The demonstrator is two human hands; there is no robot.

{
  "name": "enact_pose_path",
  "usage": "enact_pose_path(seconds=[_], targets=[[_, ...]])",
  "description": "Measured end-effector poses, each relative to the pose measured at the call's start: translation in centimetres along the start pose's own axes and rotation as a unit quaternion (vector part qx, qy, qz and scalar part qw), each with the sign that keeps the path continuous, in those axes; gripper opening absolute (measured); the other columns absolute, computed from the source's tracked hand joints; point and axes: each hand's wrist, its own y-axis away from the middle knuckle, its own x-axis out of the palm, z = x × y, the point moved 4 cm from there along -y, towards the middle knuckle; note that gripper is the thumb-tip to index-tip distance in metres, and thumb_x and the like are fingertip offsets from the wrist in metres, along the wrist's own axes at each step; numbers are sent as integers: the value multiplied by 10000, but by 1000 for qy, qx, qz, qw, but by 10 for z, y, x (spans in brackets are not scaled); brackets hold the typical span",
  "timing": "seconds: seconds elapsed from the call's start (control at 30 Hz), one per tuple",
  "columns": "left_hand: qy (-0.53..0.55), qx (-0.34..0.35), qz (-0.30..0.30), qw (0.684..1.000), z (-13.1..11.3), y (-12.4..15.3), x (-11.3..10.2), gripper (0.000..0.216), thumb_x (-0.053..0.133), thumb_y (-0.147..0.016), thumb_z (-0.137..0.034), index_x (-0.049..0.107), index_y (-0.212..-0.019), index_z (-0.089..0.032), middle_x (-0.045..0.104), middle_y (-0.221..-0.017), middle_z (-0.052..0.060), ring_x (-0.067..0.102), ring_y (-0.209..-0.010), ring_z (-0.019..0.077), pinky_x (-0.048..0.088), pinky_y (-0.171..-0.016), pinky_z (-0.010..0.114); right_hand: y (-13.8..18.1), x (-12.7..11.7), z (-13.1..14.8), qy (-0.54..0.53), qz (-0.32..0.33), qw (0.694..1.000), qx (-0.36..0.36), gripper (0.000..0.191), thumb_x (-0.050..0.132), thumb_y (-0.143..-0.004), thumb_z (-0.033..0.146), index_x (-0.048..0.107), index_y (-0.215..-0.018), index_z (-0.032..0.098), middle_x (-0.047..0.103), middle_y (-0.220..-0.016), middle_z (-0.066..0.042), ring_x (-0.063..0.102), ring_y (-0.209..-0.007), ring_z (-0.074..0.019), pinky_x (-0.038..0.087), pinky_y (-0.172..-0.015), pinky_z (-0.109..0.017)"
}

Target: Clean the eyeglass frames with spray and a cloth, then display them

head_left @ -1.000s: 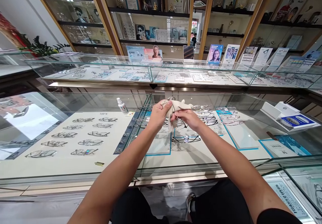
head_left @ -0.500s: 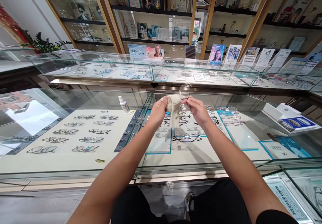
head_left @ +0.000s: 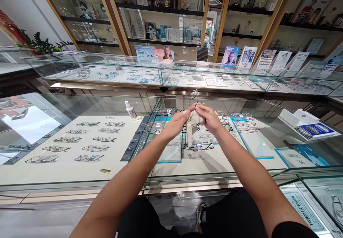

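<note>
A pair of thin-rimmed eyeglasses (head_left: 192, 97) is held upright above the glass display case, one lens showing over my fingers. My right hand (head_left: 210, 119) grips the glasses near the middle of the frame, with a beige cleaning cloth (head_left: 190, 127) bunched beneath. Fingers of my left hand (head_left: 177, 123) are closed on that cloth, close against my right fingers. The lower lens is hidden by the cloth and hands. Below, inside the case, lies a dark-framed pair of glasses (head_left: 198, 146).
A white spray bottle (head_left: 130, 110) stands on the glass at left. Several display glasses (head_left: 95, 148) lie in rows under it. An open white box (head_left: 308, 125) sits at right. Beyond is a second glass counter (head_left: 150, 74) with upright leaflets.
My left hand has moved right with the cloth, from beside the eyeglasses to meet my right hand. The cloth now wraps the lower part of the glasses, which have shifted slightly left.
</note>
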Motion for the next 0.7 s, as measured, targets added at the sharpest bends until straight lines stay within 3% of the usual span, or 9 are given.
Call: enact_pose_path(seconds=[0.27,0.47,0.6,0.7], targets=[[3,-15,-19,1000,-4,-2,-6,725,757,-841,-886,738,-766,-166,665,-710,19,537,-668,151,447,-656,274,1,-10,14,90,-23,995,-46,409,830,-890,675,878,-884,269,673,-1140,-85,611,-1185,-283,533,-999,-389],[70,-51,9,996,1,-1,-5,539,857,-894,-654,837,-1214,-221,801,-1051,63,693,-957,201,535,-868,280,0,-7,15,110,1,992,-64,462,825,-884,709,863,-859,249,687,-1083,-78,631,-1158,-277,470,-1123,-423],[108,-76,29,991,5,0,-4,495,909,-832,-461,836,-1261,-224,780,-1024,52,679,-932,190,524,-832,258,0,-6,10,81,-5,996,-42,447,845,-870,695,873,-886,249,688,-1086,-74,628,-1120,-264,481,-1086,-406],[97,-77,9,992,5,2,-4,566,932,-838,-523,810,-1300,-220,754,-1002,32,644,-874,159,498,-781,239,1,-5,7,63,-7,998,-30,434,864,-852,690,870,-872,256,690,-1081,-64,622,-1106,-255,485,-1060,-384]])
